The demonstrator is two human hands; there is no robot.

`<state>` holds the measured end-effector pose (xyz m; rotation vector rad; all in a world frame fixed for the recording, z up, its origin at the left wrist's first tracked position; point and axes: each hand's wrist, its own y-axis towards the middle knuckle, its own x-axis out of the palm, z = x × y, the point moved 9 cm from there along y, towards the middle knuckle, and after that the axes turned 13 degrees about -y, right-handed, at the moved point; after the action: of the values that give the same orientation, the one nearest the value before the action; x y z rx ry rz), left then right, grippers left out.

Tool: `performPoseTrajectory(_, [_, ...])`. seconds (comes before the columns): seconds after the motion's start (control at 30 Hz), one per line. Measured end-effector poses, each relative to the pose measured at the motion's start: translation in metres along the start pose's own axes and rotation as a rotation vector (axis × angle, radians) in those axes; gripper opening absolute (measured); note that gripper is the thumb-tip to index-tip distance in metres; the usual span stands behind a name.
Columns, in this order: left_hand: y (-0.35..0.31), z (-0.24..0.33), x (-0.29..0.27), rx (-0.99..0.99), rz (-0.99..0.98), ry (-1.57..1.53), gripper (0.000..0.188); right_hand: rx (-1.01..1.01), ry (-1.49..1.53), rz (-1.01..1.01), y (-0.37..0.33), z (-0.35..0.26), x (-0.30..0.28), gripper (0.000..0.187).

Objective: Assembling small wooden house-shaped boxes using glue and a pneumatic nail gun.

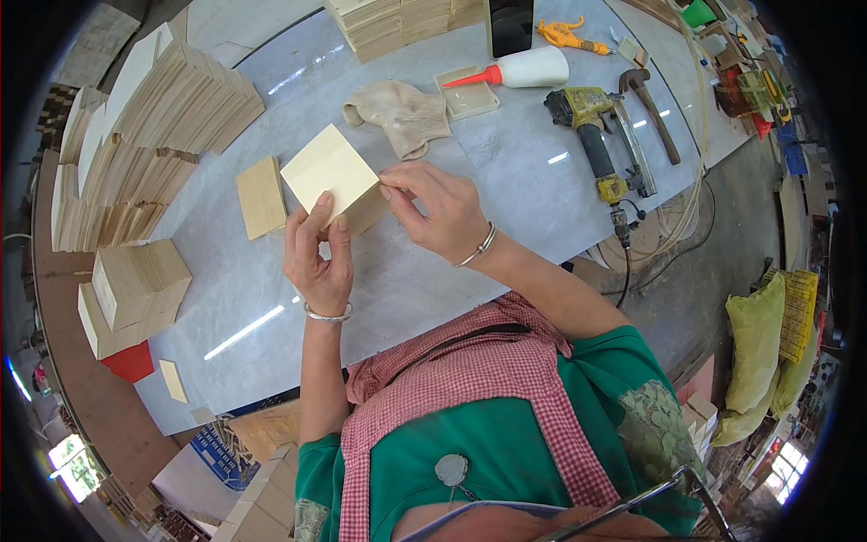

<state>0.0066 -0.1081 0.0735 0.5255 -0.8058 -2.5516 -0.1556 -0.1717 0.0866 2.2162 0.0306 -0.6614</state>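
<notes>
A pale square wooden board (pixel 327 170) is tilted above the table, its smooth face toward me. My left hand (pixel 318 264) grips its near corner, thumb and fingers closed on it. At the board's right corner, my right hand (pixel 441 212) pinches with thumb and forefinger; whether something small is also between the fingertips, I cannot tell. Part of another wooden piece (pixel 368 212) shows beneath the board, mostly hidden. Just left lies a darker flat wooden board (pixel 260 197). Beyond my hands rests a crumpled beige work glove (pixel 400 116).
Tall stacks of wooden boards (pixel 172 99) line the left side, with a smaller stack (pixel 140 289) nearer. More boards (pixel 402 27) stand at the back. A white glue bottle (pixel 533 68), orange air blow gun (pixel 571 36), yellow nail gun (pixel 601 144) and hammer (pixel 652 113) lie right.
</notes>
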Motion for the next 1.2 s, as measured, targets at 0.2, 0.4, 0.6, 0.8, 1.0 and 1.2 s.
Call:
performPoseTrajectory(0.2, [-0.002, -0.004, -0.001, -0.060, 0.002, -0.009, 0.028, -0.096, -0.111, 0.017, 0.003, -0.009, -0.001, 0.016])
performPoseTrajectory(0.4, [-0.001, 0.000, 0.000, 0.005, -0.002, 0.015, 0.028, -0.133, -0.146, 0.014, 0.002, -0.011, -0.001, 0.018])
performPoseTrajectory(0.6, [0.000, 0.003, -0.002, 0.026, 0.006, 0.037, 0.029, -0.077, -0.067, -0.044, 0.004, -0.002, 0.004, 0.021])
performPoseTrajectory(0.8, [-0.001, 0.001, 0.001, -0.016, -0.052, 0.067, 0.025, -0.157, -0.095, -0.149, 0.022, -0.011, 0.007, 0.028])
performPoseTrajectory(1.0, [0.000, 0.000, 0.003, -0.024, -0.059, 0.065, 0.025, -0.150, 0.044, -0.211, 0.024, 0.002, 0.018, 0.021])
performPoseTrajectory(1.2, [0.000, 0.000, 0.001, -0.004, -0.031, 0.022, 0.025, -0.132, 0.142, -0.278, 0.024, 0.009, 0.021, 0.029])
